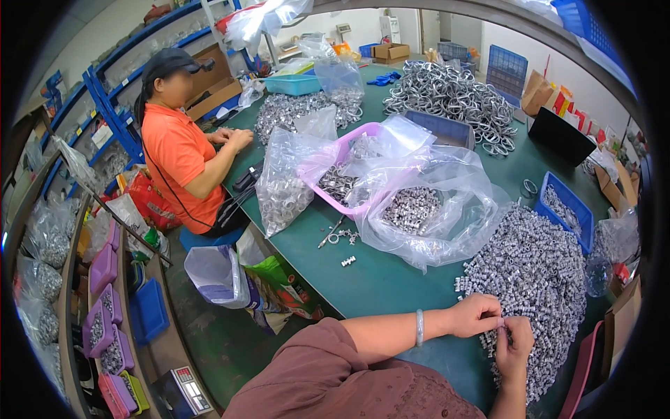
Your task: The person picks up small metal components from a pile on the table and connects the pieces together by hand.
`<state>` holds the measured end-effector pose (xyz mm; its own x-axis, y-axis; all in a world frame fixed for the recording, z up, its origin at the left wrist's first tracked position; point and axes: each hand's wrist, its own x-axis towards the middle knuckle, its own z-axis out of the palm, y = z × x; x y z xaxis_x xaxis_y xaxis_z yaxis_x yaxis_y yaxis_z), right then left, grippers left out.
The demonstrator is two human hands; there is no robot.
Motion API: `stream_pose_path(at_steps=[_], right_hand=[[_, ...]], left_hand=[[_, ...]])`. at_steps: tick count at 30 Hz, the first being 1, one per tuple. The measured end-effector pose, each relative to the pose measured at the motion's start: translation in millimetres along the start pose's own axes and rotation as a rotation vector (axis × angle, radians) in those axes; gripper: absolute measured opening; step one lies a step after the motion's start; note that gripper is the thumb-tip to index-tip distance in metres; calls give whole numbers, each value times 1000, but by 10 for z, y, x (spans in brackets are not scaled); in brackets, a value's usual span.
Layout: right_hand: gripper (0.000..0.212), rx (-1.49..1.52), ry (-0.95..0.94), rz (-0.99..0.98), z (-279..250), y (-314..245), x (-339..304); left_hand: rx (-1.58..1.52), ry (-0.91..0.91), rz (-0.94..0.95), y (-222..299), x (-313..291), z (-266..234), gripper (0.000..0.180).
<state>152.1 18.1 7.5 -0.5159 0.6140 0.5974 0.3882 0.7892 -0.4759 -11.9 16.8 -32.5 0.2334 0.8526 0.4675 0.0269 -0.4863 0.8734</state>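
My left hand, with a pale bangle at its wrist, meets my right hand fingertip to fingertip. Both are closed in a pinch; what they hold is too small and covered to make out. They are over the near-left side of a big heap of small silvery metal fittings. On the green table, to the left, lies one separate short ribbed metal piece. Behind it are a screwdriver-like tool and a few loose metal rings.
A clear plastic bag of metal parts lies ahead, beside a pink basket. A blue bin borders the heap. Metal rings pile up farther back. Across the left side sits a person in orange, hands near another pile.
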Motion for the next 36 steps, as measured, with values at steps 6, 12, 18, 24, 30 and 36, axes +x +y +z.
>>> stream_pose_path(at_steps=[6, 12, 18, 24, 30, 36], right_hand=[[15, 15, 14, -7, 8, -10, 6], [16, 12, 3, -23, 8, 17, -1], [18, 16, -6, -17, 11, 56, -23], [19, 20, -24, -21, -5, 52, -13], [19, 10, -5, -59, -6, 48, -27], [18, 17, 2, -58, -6, 44, -20]], left_hand=[[-48, -14, -31, -4, -10, -7, 12], [-29, -8, -24, -20, -9, 1, 11], [-15, -9, -43, -27, 2, 1, 13], [-10, -14, -37, -54, -3, -8, 14], [-62, -49, -70, -55, -12, -13, 15], [-26, -55, -81, -100, -9, -15, 16]])
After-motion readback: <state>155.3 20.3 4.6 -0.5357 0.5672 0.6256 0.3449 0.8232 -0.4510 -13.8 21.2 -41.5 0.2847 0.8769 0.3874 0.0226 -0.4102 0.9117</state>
